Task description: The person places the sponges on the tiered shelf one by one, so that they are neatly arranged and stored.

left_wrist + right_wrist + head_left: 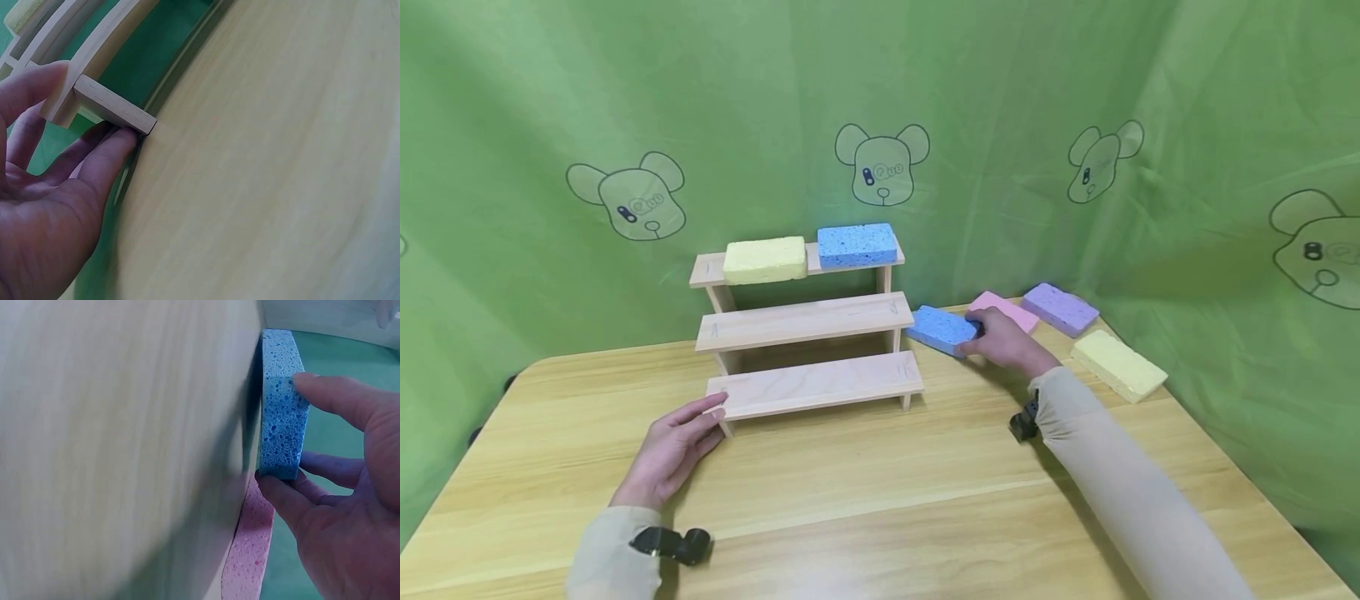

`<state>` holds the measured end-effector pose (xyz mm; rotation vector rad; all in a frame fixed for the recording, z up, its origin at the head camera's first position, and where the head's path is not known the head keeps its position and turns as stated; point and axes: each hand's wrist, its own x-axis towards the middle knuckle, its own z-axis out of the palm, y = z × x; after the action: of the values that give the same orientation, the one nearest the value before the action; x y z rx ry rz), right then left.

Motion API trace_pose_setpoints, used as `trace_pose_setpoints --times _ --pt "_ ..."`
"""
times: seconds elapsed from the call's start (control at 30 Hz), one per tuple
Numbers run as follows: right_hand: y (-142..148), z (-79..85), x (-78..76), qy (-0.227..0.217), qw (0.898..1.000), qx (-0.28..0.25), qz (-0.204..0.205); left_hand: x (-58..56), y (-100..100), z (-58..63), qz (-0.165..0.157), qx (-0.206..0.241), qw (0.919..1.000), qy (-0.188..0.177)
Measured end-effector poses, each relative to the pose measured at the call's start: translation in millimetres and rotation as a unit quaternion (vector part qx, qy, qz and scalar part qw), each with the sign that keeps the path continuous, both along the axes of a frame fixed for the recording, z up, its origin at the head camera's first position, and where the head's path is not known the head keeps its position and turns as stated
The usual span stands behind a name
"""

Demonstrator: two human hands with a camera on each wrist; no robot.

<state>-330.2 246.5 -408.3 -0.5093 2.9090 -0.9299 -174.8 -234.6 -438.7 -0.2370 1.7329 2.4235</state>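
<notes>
My left hand point(673, 450) holds the left end of the lowest board of a three-tier wooden step rack point(820, 385). In the left wrist view its thumb lies over the board's end, with the other fingers by the leg below. My right hand point(1006, 340) pinches a blue sponge point(942, 330) at its right end, just right of the rack. The right wrist view shows the thumb on one face of this sponge point(282, 406) and fingers at its end. A pink sponge point(1002, 310) lies right behind that hand, partly hidden by it.
On the rack's top tier sit a pale yellow sponge point(765, 260) and another blue sponge point(857, 247). A purple sponge point(1060, 309) and a second yellow sponge point(1118, 365) lie at the table's right side. Green curtain point(985, 75) hangs close behind the table point(850, 508).
</notes>
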Motion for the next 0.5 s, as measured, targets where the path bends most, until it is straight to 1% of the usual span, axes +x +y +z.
trace_pose_setpoints --times 0.2,0.33,0.5 --pt "9 4.8 6.5 -0.005 1.0 -0.026 0.003 -0.4 1 0.2 0.003 0.004 1.0 0.002" --pt "16 6.0 10.8 0.002 0.999 -0.042 0.012 0.4 2 -0.1 -0.001 0.008 0.9999 0.008" --pt "22 5.9 13.8 0.016 0.999 -0.042 0.027 1.3 2 0.7 0.001 0.009 0.9999 0.008"
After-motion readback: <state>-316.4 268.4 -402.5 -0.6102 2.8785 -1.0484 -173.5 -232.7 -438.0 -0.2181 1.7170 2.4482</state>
